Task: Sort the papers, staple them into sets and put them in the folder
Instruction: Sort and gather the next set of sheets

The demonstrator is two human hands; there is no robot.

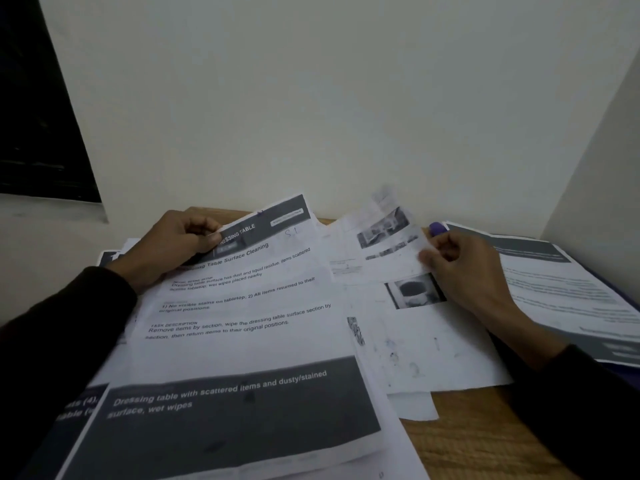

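Nearest to us, below our left hand, lies the printed set headed "Dressing Table Surface Cleaning", its dark lower band carrying white lettering about scattered items and wet wipes. More printed sheets show beneath it on the side of our left sleeve. Toward our right sleeve, bare wooden table shows past the paper edges.

Our left hand grips the far left corner of that top set, the fingers curled over the edge and the thumb pressed onto the dark header. A small mark near the far edge of the header may be a staple, though we cannot tell for sure.

Between our two hands lie loose sheets with greyscale photographs. Our right hand pinches the edge of a lifted sheet, which is blurred.

Beyond our right hand's knuckles a small purple object pokes out; we cannot tell what it is. To the outside of our right hand lies another printed stack, resting on something dark blue that may be the folder.
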